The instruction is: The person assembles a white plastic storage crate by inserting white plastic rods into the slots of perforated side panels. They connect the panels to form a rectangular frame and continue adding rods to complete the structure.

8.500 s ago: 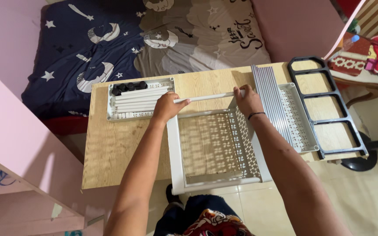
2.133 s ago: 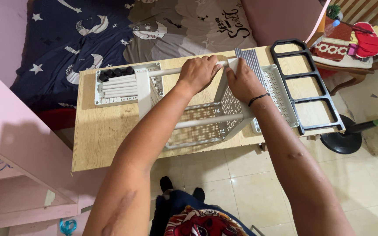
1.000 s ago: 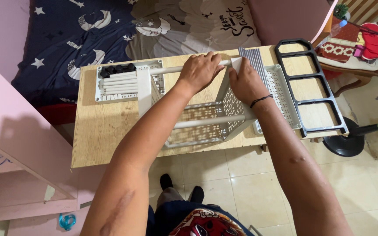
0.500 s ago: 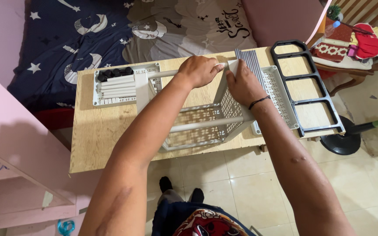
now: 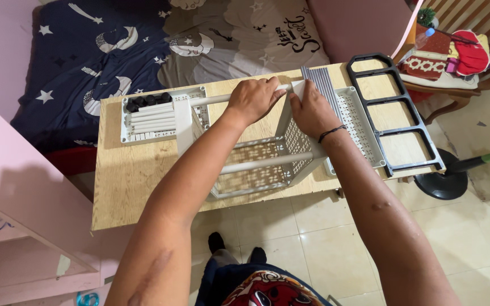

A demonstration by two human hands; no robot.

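White perforated plastic rack (image 5: 256, 164) stands partly assembled at the middle of the wooden worktop (image 5: 126, 181). Left hand (image 5: 252, 100) has fingers curled around the rack's top rod (image 5: 211, 100); right hand (image 5: 311, 110) presses fingers on the upright side panel (image 5: 297, 136). Parts tray (image 5: 143, 113) lies left, black frame (image 5: 395, 113) right.

Parts tray (image 5: 143, 116) left on table (image 5: 126, 181), basket (image 5: 256, 158) centre, frame (image 5: 395, 113) right, bed (image 5: 160, 39) behind
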